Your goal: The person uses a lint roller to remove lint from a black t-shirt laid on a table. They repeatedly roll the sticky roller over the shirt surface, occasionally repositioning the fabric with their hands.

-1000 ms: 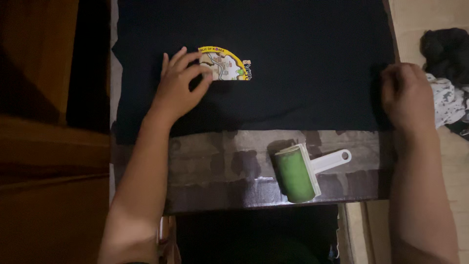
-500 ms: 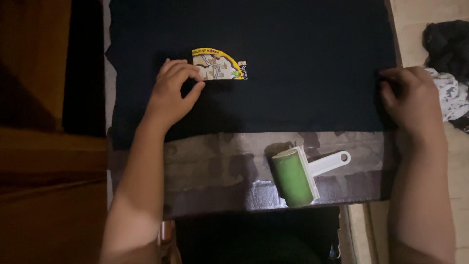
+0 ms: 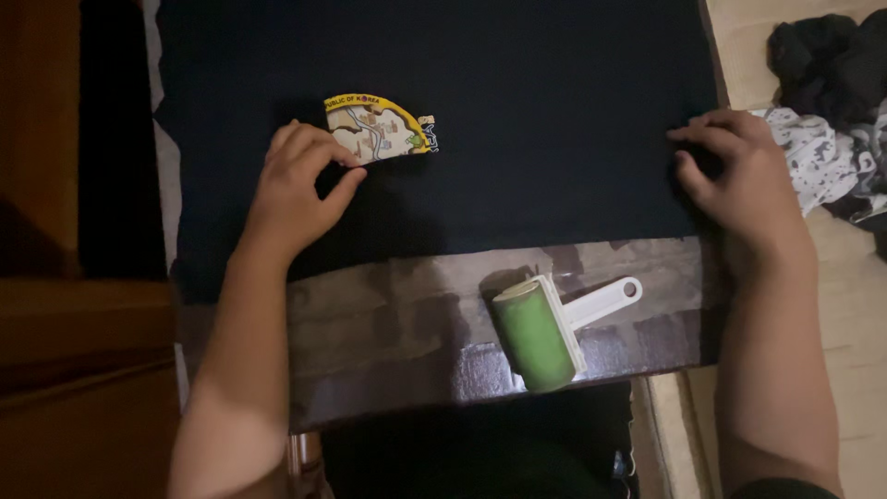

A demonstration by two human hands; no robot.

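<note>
- We count one dark garment point(image 3: 517, 120), spread flat on one table point(image 3: 397, 323) with a dark mottled top; its near part is folded up, so only the upper half of one round printed patch point(image 3: 379, 127) with a yellow rim shows above the fold.
- We count one lint roller point(image 3: 545, 325) (green roll, white handle); it lies on the bare strip of the table, just below the garment's near edge and apart from both hands.
- One heap of clothes point(image 3: 832, 102) lies at the right, beside the table; some pieces are dark and one is white with dark specks; how many pieces there are we cannot tell.
- We see two hands, both of the same person.
- The left hand point(image 3: 296, 199) rests on the garment; its fingers are bent and close together, the thumb a little apart from them; the fingertips touch the fold line just at the left end of the patch and seem to pinch the cloth there.
- The right hand point(image 3: 739, 185) lies on the right edge of the garment; its fingers are curled and pressed together, and they grip the cloth between fingers and thumb.
</note>
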